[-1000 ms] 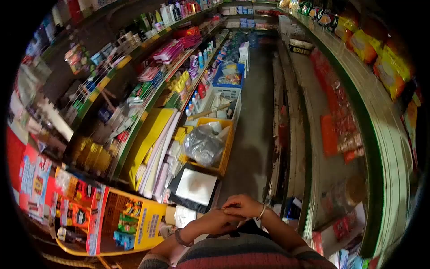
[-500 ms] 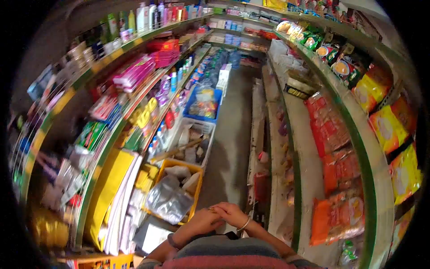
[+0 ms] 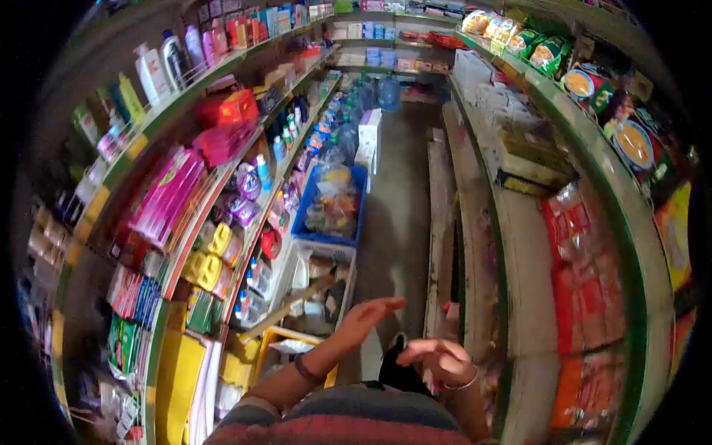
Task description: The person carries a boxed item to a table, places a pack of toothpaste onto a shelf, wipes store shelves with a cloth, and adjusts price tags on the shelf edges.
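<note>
Two bare hands sit low in my head-camera feed, well apart. I read the left hand as stretched nearly flat, fingers together, holding nothing I can make out. On the right hand the fingers are spread a little and loosely bent, blurred but gripping nothing visible; its fingertips sit by a black item, and I cannot tell whether they touch it.

Half a second ago I had both hands clasped; now they are parted. My view has shifted too, and the yellow crate now sits lower, partly behind the left forearm.

Nearest the left hand is the white crate, on the left side of the aisle floor. It holds mixed pieces I cannot identify, with a long stick lying aslant over them. Beyond it, the blue crate holds clear and orange plastic packets.
</note>
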Tool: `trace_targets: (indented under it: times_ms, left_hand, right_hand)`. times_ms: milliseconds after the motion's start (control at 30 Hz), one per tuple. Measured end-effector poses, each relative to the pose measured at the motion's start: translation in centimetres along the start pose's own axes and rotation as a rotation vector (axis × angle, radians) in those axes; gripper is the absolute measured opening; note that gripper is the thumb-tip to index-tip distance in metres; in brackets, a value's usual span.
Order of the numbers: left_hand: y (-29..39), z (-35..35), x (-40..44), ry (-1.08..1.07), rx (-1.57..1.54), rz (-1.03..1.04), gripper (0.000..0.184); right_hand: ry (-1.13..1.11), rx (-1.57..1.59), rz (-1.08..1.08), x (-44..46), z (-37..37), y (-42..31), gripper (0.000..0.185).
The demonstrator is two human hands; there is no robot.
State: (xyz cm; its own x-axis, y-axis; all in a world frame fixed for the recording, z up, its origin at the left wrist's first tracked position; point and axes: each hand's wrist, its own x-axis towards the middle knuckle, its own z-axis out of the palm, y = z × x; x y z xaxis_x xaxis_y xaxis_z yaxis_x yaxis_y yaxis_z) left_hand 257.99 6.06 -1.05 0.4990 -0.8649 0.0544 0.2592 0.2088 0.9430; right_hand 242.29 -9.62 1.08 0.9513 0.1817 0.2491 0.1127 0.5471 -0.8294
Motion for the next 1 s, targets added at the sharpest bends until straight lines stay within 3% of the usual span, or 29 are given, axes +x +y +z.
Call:
trace_targets:
  times_ms: [67,100,133,167,200,267,300,367,400,433,500,533,633,733,867,967,1000]
  left_hand:
    - [0.1,-0.8,6.7,0.066,-0.423,-0.101,0.049]
    - [0.9,-1.1,9.8,0.095,-0.631,-0.155,0.053]
    - [0.6,-1.6,12.5,0.031,-0.522,-0.144,0.053]
    - [-0.8,-2.4,14.3,-0.036,-0.415,-0.135,0.053]
    - [-2.3,-3.3,16.0,-0.102,-0.316,-0.125,0.054]
    - [0.7,-2.5,20.6,-0.136,-0.702,-0.179,0.046]
    - [2.3,-2.9,22.4,-0.106,-0.688,-0.189,0.045]
    - [3.9,-5.5,25.5,-0.048,-0.660,-0.220,0.045]
    - [3.4,-7.0,27.5,0.012,-0.590,-0.208,0.040]
    - [3.5,-8.4,29.9,0.018,-0.462,-0.111,0.038]
    - [3.8,-11.8,33.4,0.057,-0.198,0.081,0.035]
    - [6.4,-13.1,35.1,0.122,0.181,0.102,0.032]
    - [3.6,-22.3,41.7,0.270,-0.544,-0.162,0.030]
    - [5.4,-29.8,49.4,0.307,-0.421,-0.116,0.026]
    - [10.1,-36.8,60.1,0.302,-0.035,-0.145,0.024]
    - [14.6,-38.7,68.4,0.253,0.183,-0.040,0.021]
    - [16.0,-39.1,71.1,0.242,0.336,0.105,0.023]
  right_hand:
    - [-0.267,0.302,-0.153,4.4,-3.8,-2.6,0.071]
    - [-0.205,0.349,-0.131,6.8,-5.5,-2.9,0.068]
    - [-0.143,0.388,-0.110,9.3,-7.7,-3.0,0.066]
    - [-0.205,0.464,-0.220,11.6,-12.3,0.4,0.068]
    - [-0.277,0.546,-0.326,14.0,-16.8,3.7,0.085]
    - [-0.290,0.791,-0.044,18.1,-18.5,1.2,0.059]
    - [-0.296,0.907,0.088,20.4,-20.0,-0.1,0.052]
    - [-0.172,0.570,0.097,21.9,-25.2,2.4,0.040]
    - [-0.167,0.699,0.090,24.2,-25.5,1.0,0.039]
    - [-0.165,0.823,0.089,26.6,-26.7,-0.3,0.038]
    - [-0.144,0.628,0.240,31.0,-30.8,-0.5,0.037]
    - [-0.139,0.526,0.319,33.4,-32.8,-0.8,0.037]
    - [0.069,-0.031,0.447,40.5,-40.6,0.3,0.036]
    - [0.330,-0.202,0.685,48.9,-45.9,-3.5,0.035]
    - [0.559,-0.034,0.430,58.7,-53.7,-7.8,0.038]
    - [0.633,0.204,0.200,63.6,-59.9,-9.3,0.038]
    - [0.650,0.265,0.213,65.6,-61.4,-9.5,0.038]
